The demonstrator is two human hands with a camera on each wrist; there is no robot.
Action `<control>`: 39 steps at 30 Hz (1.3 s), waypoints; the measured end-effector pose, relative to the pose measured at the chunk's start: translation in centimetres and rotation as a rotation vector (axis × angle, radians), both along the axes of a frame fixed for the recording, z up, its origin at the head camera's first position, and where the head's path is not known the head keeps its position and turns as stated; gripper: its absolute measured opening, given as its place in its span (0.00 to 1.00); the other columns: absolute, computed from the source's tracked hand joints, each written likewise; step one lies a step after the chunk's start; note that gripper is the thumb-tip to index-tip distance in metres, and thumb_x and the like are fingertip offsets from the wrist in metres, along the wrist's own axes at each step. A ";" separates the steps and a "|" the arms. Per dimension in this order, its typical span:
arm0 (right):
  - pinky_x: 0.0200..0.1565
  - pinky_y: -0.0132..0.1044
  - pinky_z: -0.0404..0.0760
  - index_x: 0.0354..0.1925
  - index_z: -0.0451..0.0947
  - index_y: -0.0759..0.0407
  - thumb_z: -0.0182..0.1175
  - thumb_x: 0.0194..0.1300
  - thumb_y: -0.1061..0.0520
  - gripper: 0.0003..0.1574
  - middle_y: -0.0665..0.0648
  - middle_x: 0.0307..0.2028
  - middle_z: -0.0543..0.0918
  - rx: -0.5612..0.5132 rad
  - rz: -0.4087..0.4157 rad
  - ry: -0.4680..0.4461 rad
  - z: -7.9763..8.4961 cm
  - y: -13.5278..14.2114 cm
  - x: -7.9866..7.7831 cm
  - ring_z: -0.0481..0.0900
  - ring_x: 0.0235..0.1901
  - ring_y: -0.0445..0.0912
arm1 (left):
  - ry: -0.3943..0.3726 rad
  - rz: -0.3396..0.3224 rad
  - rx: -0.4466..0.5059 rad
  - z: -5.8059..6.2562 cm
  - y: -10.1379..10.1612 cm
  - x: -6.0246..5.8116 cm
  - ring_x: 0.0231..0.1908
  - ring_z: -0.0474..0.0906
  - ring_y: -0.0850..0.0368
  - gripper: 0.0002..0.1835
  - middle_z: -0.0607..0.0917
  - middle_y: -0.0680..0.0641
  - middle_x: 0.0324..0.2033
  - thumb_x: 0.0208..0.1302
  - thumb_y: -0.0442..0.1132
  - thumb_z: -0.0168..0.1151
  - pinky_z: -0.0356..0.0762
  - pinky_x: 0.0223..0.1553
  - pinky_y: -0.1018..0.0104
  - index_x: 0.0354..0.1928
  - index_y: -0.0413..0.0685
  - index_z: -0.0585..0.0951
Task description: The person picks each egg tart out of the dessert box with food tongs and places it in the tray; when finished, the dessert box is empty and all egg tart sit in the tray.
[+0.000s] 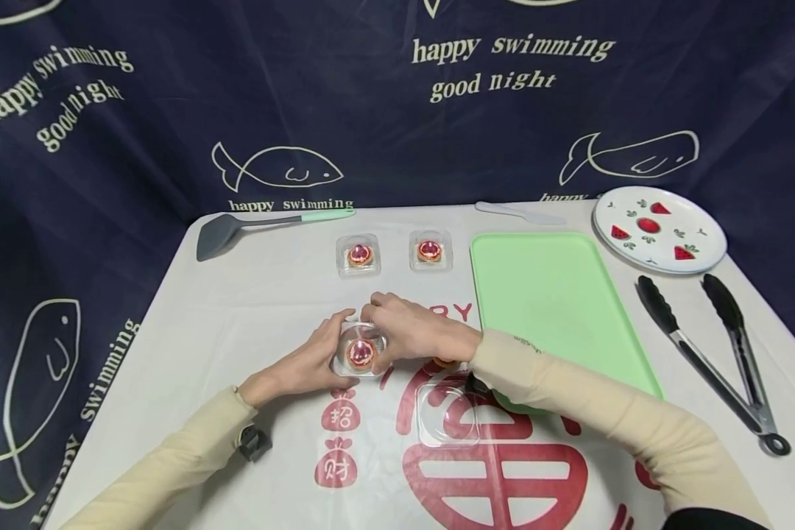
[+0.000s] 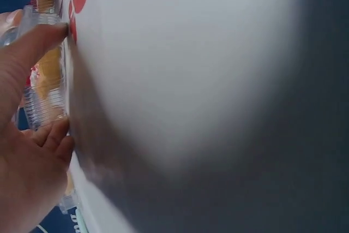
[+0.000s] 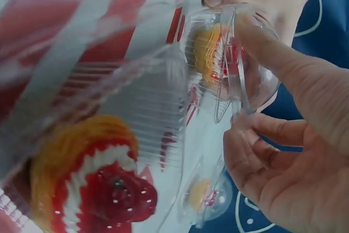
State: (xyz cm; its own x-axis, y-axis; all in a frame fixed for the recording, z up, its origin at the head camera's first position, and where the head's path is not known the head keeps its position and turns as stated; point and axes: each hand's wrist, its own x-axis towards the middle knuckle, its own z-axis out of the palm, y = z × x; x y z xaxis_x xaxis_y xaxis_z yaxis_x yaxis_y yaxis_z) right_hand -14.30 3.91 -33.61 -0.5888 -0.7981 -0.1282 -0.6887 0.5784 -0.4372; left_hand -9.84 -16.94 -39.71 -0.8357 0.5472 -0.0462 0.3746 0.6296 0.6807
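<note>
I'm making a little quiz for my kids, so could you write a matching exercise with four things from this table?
1. left hand
2. tongs
3. tray
4. plate

A. watermelon-patterned
B. gripping a boxed tart
C. spread in a V
D. plain green

Pairs: 1-B, 2-C, 3-D, 4-A

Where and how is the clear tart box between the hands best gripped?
I'd take the clear tart box low, by its base, thumb and fingers across opposite side walls, coming from the left: the base is squarish with ribbed walls, and the right hand is at the lid on the other side.
</note>
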 end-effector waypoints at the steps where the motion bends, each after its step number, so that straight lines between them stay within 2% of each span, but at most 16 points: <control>1: 0.42 0.36 0.78 0.47 0.79 0.62 0.80 0.41 0.46 0.38 0.56 0.43 0.76 -0.003 0.003 -0.007 0.0 0.0 0.0 0.73 0.42 0.46 | -0.006 -0.006 -0.005 0.1 -0.1 0.0 0.63 0.64 0.38 0.59 0.66 0.32 0.62 0.43 0.40 0.79 0.61 0.67 0.42 0.71 0.33 0.49; 5: 0.41 0.35 0.77 0.46 0.79 0.61 0.80 0.42 0.46 0.36 0.55 0.42 0.77 -0.046 0.010 -0.044 -0.2 0.2 0.0 0.73 0.41 0.45 | -0.035 -0.040 0.023 0.9 -0.6 0.1 0.64 0.63 0.39 0.62 0.65 0.34 0.63 0.42 0.46 0.80 0.62 0.67 0.42 0.72 0.34 0.49; 9: 0.45 0.35 0.78 0.49 0.79 0.63 0.80 0.43 0.47 0.38 0.56 0.43 0.78 -0.097 0.006 -0.063 0.1 0.5 -0.1 0.74 0.42 0.45 | 0.003 -0.070 0.072 2.1 -1.1 0.0 0.61 0.65 0.45 0.57 0.67 0.41 0.61 0.42 0.47 0.80 0.65 0.65 0.44 0.71 0.41 0.57; 13: 0.44 0.35 0.78 0.51 0.79 0.63 0.80 0.43 0.48 0.39 0.57 0.44 0.79 -0.142 -0.018 -0.039 0.7 1.0 0.1 0.73 0.42 0.45 | 0.114 -0.077 0.052 3.0 -1.0 -0.2 0.60 0.68 0.48 0.49 0.69 0.45 0.60 0.44 0.46 0.80 0.67 0.65 0.47 0.69 0.44 0.65; 18: 0.36 0.33 0.75 0.54 0.78 0.64 0.78 0.46 0.46 0.41 0.57 0.43 0.79 -0.209 -0.056 -0.025 1.3 1.6 0.5 0.74 0.38 0.48 | 0.260 -0.085 0.005 3.9 -0.7 -0.2 0.55 0.74 0.52 0.46 0.73 0.44 0.57 0.48 0.48 0.77 0.75 0.60 0.55 0.67 0.39 0.67; 21: 0.37 0.33 0.77 0.58 0.75 0.65 0.76 0.51 0.47 0.41 0.58 0.43 0.81 -0.266 -0.070 -0.057 1.4 2.1 0.6 0.76 0.38 0.49 | 0.342 -0.084 0.002 4.2 -0.6 -0.2 0.52 0.76 0.52 0.46 0.75 0.43 0.55 0.49 0.49 0.77 0.78 0.56 0.57 0.66 0.36 0.67; 24: 0.42 0.38 0.80 0.60 0.74 0.67 0.66 0.63 0.48 0.33 0.59 0.44 0.83 -0.319 -0.109 -0.162 1.4 2.6 0.4 0.79 0.39 0.49 | 0.441 -0.089 0.008 4.3 -0.5 -0.2 0.55 0.75 0.50 0.46 0.74 0.41 0.57 0.49 0.48 0.76 0.75 0.59 0.56 0.66 0.35 0.66; 26: 0.47 0.40 0.81 0.59 0.75 0.69 0.55 0.72 0.47 0.30 0.62 0.47 0.84 -0.336 -0.149 -0.296 1.3 2.9 0.2 0.82 0.43 0.50 | 0.525 -0.092 0.004 4.4 -0.3 -0.4 0.57 0.74 0.48 0.46 0.74 0.41 0.58 0.50 0.47 0.76 0.73 0.62 0.55 0.67 0.34 0.65; 28: 0.51 0.41 0.81 0.58 0.75 0.71 0.42 0.77 0.43 0.35 0.65 0.48 0.84 -0.352 -0.185 -0.491 1.2 3.1 0.0 0.83 0.46 0.52 | 0.605 -0.091 0.013 4.3 -0.2 -0.5 0.57 0.73 0.46 0.47 0.73 0.39 0.58 0.49 0.45 0.77 0.71 0.63 0.53 0.67 0.33 0.64; 30: 0.53 0.43 0.81 0.58 0.74 0.72 0.32 0.78 0.37 0.43 0.68 0.49 0.83 -0.359 -0.227 -0.705 1.2 3.2 -0.1 0.83 0.48 0.55 | 0.686 -0.087 0.011 4.2 0.0 -0.6 0.56 0.74 0.44 0.49 0.73 0.37 0.57 0.46 0.43 0.78 0.72 0.61 0.52 0.67 0.31 0.64; 32: 0.52 0.42 0.82 0.58 0.73 0.74 0.26 0.76 0.32 0.51 0.70 0.48 0.83 -0.364 -0.264 -0.888 1.1 3.1 -0.2 0.84 0.47 0.56 | 0.758 -0.081 -0.007 4.2 0.2 -0.6 0.54 0.75 0.43 0.50 0.74 0.36 0.56 0.44 0.42 0.80 0.74 0.59 0.52 0.66 0.30 0.64; 34: 0.49 0.40 0.83 0.57 0.74 0.74 0.25 0.74 0.30 0.53 0.71 0.48 0.83 -0.371 -0.290 -1.001 1.1 3.0 -0.2 0.84 0.44 0.55 | 0.802 -0.083 -0.028 4.1 0.4 -0.6 0.53 0.75 0.43 0.50 0.74 0.35 0.55 0.42 0.41 0.81 0.76 0.56 0.52 0.66 0.29 0.65; 36: 0.46 0.37 0.84 0.54 0.76 0.74 0.26 0.74 0.30 0.53 0.72 0.47 0.83 -0.378 -0.309 -1.047 1.0 2.9 -0.2 0.84 0.39 0.53 | 0.805 -0.082 -0.047 4.0 0.4 -0.6 0.52 0.75 0.43 0.50 0.74 0.35 0.55 0.43 0.42 0.80 0.77 0.55 0.52 0.66 0.29 0.64; 37: 0.44 0.35 0.83 0.53 0.77 0.73 0.28 0.74 0.31 0.52 0.71 0.46 0.83 -0.382 -0.320 -1.050 0.9 2.9 -0.2 0.83 0.37 0.50 | 0.774 -0.078 -0.041 4.0 0.4 -0.5 0.53 0.75 0.43 0.49 0.74 0.35 0.56 0.45 0.43 0.79 0.76 0.55 0.51 0.66 0.29 0.64; 39: 0.43 0.36 0.83 0.49 0.78 0.72 0.30 0.74 0.32 0.48 0.70 0.43 0.83 -0.391 -0.347 -1.027 0.9 2.8 0.1 0.81 0.34 0.47 | 0.636 -0.058 0.007 4.2 0.2 -0.3 0.56 0.73 0.43 0.49 0.73 0.35 0.58 0.51 0.46 0.75 0.74 0.58 0.49 0.69 0.31 0.60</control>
